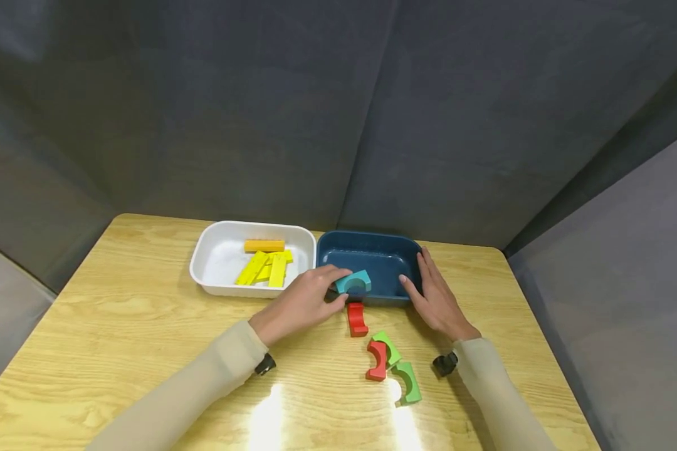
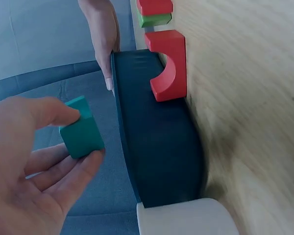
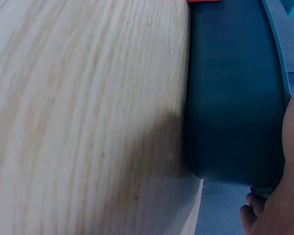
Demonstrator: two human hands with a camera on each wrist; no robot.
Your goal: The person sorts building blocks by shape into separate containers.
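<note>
My left hand (image 1: 307, 294) pinches a teal arch block (image 1: 363, 277) between thumb and fingertips, above the near left part of the dark blue tray (image 1: 367, 239). In the left wrist view the teal block (image 2: 86, 137) is held up off the tray's rim. My right hand (image 1: 437, 300) rests at the tray's right end, its straight fingers along the outside and its thumb over the rim. A red arch block (image 1: 356, 321) lies by the tray's near wall. Closer to me are another red arch block (image 1: 377, 362), a light green one (image 1: 388, 347) and a green one (image 1: 410, 383).
A white tray (image 1: 214, 263) stands left of the blue one, their sides together. Inside it are several yellow blocks (image 1: 252, 268) and an orange-yellow block (image 1: 264, 245). A dark grey curtain (image 1: 248, 125) hangs behind the wooden table (image 1: 146, 300).
</note>
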